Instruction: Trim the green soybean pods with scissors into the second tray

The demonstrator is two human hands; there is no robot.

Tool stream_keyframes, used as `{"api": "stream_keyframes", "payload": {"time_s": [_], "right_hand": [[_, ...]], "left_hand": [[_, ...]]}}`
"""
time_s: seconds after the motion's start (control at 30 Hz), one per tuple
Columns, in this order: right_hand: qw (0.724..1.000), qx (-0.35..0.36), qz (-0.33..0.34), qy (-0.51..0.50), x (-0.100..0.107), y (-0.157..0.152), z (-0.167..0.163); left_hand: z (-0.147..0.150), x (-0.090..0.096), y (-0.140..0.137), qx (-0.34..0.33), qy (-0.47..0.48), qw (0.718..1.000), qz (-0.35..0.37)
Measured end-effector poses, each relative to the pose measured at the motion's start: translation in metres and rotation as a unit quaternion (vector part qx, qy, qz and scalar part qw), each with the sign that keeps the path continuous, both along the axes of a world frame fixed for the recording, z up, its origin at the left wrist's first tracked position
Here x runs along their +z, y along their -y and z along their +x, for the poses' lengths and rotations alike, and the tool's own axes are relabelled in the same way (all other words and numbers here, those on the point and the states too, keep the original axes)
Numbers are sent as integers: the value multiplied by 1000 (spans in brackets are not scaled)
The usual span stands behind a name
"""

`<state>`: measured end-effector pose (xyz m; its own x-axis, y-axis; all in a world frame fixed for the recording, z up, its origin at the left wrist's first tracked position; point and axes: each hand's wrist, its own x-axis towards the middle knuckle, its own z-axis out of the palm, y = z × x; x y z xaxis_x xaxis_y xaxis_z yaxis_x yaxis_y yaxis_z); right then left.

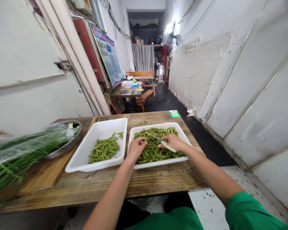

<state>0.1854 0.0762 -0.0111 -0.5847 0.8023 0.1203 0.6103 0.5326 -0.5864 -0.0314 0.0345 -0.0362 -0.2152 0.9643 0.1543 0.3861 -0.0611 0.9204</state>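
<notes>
My right hand is closed around scissors with pale green handles, their blades pointing left over a heap of green soybean pods. That heap fills the right white tray. Above its left part, my left hand pinches a soybean pod near the scissor blades. To the left stands a second white tray, with a smaller pile of pods on its bottom and a few lying apart toward its right wall.
The wooden table carries both trays. At left, long green stalks in clear plastic lie across a metal bowl and a wooden board. A QR-code card lies at the far right corner. Farther back are another table and a bench.
</notes>
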Motion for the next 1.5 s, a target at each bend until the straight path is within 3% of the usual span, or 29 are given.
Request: {"api": "stream_keyframes", "payload": {"time_s": [0.27,0.47,0.7,0.97,1.2,1.5], "right_hand": [[999,-9,17,-32,0,-1,-1],[999,9,28,-38,-1,0,-4],[999,10,22,-45,3,4,-5],[996,36,-44,-75,6,4,-1],[997,39,-38,-49,2,2,0],[999,40,-35,-9,6,5,2]], "left_hand": [[7,13,3,24,114,993,9],[11,28,9,-20,331,943,0],[6,26,6,-19,258,966,-7],[3,17,2,-7,221,975,-4],[4,14,2,-37,155,987,6],[5,14,3,-50,157,986,-10]]}}
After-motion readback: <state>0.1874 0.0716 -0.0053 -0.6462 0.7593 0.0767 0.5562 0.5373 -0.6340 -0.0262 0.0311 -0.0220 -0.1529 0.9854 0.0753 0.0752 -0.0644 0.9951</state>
